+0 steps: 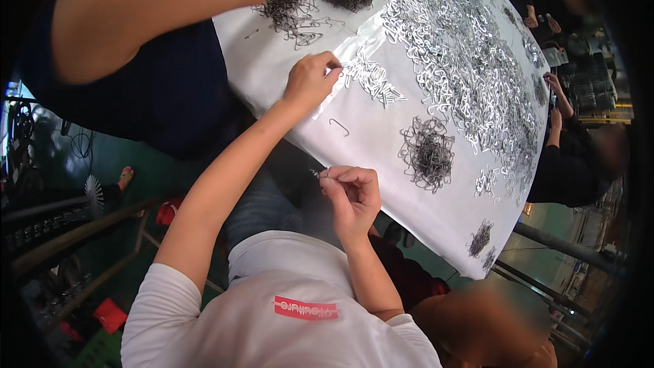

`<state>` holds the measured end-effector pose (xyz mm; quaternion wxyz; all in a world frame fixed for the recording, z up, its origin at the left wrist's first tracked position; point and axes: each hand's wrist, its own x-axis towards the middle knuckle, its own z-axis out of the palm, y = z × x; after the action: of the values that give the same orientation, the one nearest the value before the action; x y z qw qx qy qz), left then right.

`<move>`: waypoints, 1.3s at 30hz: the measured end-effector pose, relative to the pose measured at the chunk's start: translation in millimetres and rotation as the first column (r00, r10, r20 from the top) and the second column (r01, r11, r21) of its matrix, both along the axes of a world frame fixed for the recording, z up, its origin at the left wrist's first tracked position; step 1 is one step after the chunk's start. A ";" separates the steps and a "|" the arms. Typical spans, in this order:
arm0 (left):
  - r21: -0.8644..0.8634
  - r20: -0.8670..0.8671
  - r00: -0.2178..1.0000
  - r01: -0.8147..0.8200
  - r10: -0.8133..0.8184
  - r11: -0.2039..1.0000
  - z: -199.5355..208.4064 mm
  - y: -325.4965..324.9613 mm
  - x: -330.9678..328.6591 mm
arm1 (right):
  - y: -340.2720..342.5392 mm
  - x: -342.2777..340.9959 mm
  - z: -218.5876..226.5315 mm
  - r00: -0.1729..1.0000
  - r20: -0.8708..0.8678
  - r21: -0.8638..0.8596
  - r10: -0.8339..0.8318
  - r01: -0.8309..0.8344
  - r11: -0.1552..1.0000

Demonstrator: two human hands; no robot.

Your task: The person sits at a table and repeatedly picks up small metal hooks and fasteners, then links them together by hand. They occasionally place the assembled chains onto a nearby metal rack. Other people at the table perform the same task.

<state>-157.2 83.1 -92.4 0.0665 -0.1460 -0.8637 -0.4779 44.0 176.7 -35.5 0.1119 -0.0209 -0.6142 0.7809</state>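
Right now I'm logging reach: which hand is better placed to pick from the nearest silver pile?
Probably the left hand: it is at the edge of the silver pile, while the right hand is farther away, pinching a thin piece.

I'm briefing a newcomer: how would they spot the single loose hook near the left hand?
On the white-covered table, find the left hand at a small bright pile of metal pieces. Below that hand in the picture, near the table's edge, lies the thin hook, alone while the neighbouring pieces are heaped.

Bright tabletop (371, 163), dim surroundings, fisheye-bent edges
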 end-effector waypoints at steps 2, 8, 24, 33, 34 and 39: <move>0.305 0.307 0.948 -0.017 -0.081 0.952 13.2 -13.6 24.3 | -0.8 -1.1 -0.4 1.000 0.020 0.014 0.000 0.000 1.000; 0.661 0.574 0.744 -0.175 -0.342 0.729 55.0 -52.6 90.7 | -7.4 -9.3 -4.1 1.000 0.027 0.047 0.006 -0.008 0.999; 0.483 0.272 0.953 -0.016 -0.132 0.875 82.6 -69.0 144.5 | -12.4 -21.0 -13.0 0.998 0.038 0.191 0.058 -0.064 0.979; 0.448 0.249 0.966 -0.055 -0.066 0.892 80.9 -74.1 157.8 | 7.3 -203.9 -43.9 0.940 -0.231 0.882 0.250 0.094 0.462; 0.457 0.248 0.967 -0.065 -0.057 0.887 81.4 -73.1 159.3 | -1.0 -227.4 -47.8 0.948 -0.183 0.901 0.259 0.056 0.430; 0.462 0.225 0.973 -0.069 -0.042 0.884 78.8 -75.6 160.0 | 2.2 -232.2 -45.8 0.890 0.128 0.985 0.437 -0.166 0.049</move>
<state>2.8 7.5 -13.6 0.0033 -0.0637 -0.7260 -0.6847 -188.2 178.9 -81.3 -0.0067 0.2682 -0.9460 0.1822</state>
